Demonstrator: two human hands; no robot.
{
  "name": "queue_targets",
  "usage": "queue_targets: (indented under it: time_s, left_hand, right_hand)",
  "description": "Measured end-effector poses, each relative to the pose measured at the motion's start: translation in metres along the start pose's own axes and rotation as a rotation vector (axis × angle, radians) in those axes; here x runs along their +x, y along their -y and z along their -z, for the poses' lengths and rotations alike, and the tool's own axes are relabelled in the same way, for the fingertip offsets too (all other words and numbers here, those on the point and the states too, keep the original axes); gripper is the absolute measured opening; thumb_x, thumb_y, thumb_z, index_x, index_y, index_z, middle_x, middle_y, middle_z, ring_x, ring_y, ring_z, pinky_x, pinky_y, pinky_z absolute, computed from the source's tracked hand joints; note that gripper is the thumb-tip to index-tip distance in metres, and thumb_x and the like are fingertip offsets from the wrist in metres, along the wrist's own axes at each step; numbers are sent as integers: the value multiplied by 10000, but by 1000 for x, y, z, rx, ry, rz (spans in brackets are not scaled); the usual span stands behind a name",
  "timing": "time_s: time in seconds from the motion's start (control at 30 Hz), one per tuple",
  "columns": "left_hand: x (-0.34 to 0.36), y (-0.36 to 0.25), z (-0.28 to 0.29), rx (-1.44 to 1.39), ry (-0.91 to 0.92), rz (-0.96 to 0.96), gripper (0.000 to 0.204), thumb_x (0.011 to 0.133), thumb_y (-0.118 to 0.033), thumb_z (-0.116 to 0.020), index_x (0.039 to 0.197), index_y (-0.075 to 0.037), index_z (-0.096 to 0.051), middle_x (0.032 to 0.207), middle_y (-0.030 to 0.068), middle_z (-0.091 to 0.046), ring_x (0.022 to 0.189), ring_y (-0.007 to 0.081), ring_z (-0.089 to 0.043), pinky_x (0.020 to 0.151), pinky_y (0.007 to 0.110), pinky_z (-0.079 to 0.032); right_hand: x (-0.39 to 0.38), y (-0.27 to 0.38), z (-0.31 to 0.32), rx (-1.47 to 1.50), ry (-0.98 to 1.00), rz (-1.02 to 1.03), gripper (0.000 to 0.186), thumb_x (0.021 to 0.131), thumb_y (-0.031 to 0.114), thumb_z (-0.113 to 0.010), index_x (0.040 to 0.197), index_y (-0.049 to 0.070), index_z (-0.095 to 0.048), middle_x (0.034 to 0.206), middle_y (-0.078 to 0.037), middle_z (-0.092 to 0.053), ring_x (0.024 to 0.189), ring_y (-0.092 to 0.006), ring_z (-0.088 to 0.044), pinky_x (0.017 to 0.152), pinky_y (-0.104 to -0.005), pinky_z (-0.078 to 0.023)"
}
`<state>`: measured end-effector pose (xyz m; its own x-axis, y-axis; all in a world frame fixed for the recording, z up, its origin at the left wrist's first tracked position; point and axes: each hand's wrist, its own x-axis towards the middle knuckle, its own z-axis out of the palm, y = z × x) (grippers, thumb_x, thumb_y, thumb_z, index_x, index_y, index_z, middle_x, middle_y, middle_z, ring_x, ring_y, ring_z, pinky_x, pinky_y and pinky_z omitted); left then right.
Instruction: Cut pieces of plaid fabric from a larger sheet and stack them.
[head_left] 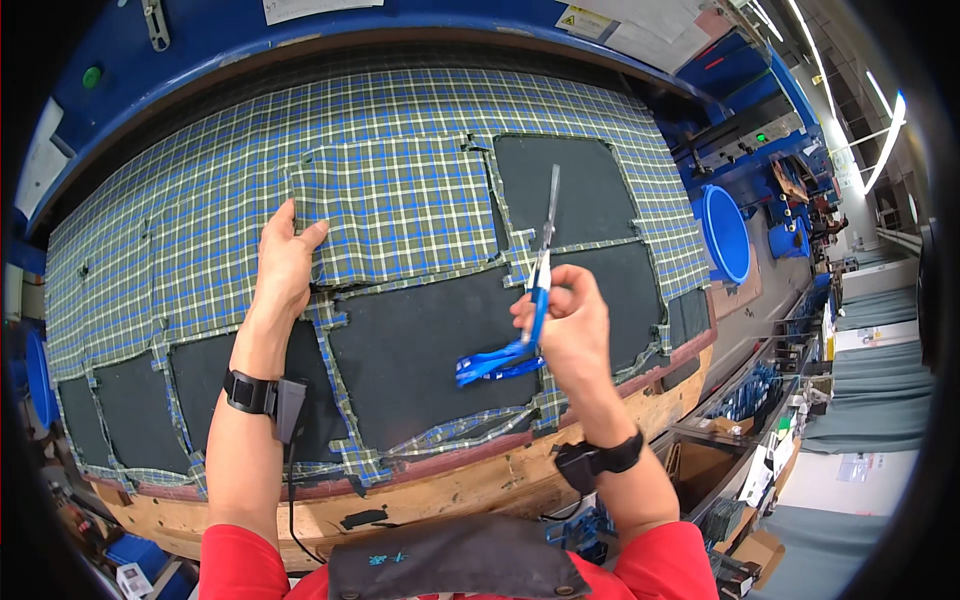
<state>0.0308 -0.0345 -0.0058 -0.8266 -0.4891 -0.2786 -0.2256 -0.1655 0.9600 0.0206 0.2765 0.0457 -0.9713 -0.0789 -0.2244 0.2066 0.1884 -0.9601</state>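
A plaid fabric panel (405,205) in green, blue and white lies over the sheet of the same plaid cloth (215,170). My left hand (285,260) grips the panel's left edge, with the thumb on top and the fingers partly hidden. My right hand (572,325) is closed around scissors (541,275) with blue-wrapped handles. Their blades point up and away, above the dark cut-out openings right of the panel. Narrow plaid strips (350,450) frame dark rectangular gaps nearest me.
A wooden table edge (440,511) runs along the near side. Blue machine housing (235,45) borders the far side. A blue tub (727,235) stands at the right, and shelving with boxes (700,470) is at lower right. A cable (291,500) hangs from my left wrist device.
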Motion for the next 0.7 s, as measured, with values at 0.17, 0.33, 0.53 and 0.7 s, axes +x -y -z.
queue_targets:
  time_s: [0.17, 0.33, 0.53, 0.7]
  left_hand:
    - [1, 1, 2, 7, 24, -18, 757, 976, -29, -597, 1577, 137, -167, 1642, 285, -282, 1525, 331, -311, 1245, 414, -254]
    - [-6, -12, -5, -21, 85, -12, 775, 979, -45, -605, 1585, 125, -154, 1664, 289, -222, 1551, 343, -249, 1259, 430, -218]
    - [-2, -4, -5, 92, -65, 39, 779, 974, -28, -621, 1577, 136, -156, 1665, 316, -177, 1563, 362, -205, 1265, 438, -215]
    - [9, 15, 7, 43, -36, 1, 777, 968, -70, -648, 1587, 100, -210, 1634, 257, -314, 1517, 322, -322, 1233, 423, -266]
  right_hand:
    - [21, 17, 36, 186, 381, -197, 394, 873, 89, -773, 1195, -49, -591, 841, -95, -691, 677, -144, -643, 618, -255, -492]
    - [27, 11, 38, 316, 536, -224, 583, 960, 535, -697, 1152, -13, -642, 774, -38, -612, 636, -125, -577, 595, -253, -445]
    - [66, 18, 27, 51, 490, -386, 711, 868, 766, -649, 896, 58, -592, 685, -25, -573, 558, -115, -558, 507, -255, -442]
    - [86, 19, 21, -112, 447, -495, 696, 848, 757, -681, 881, 71, -565, 764, -39, -570, 585, -97, -575, 464, -253, -469]
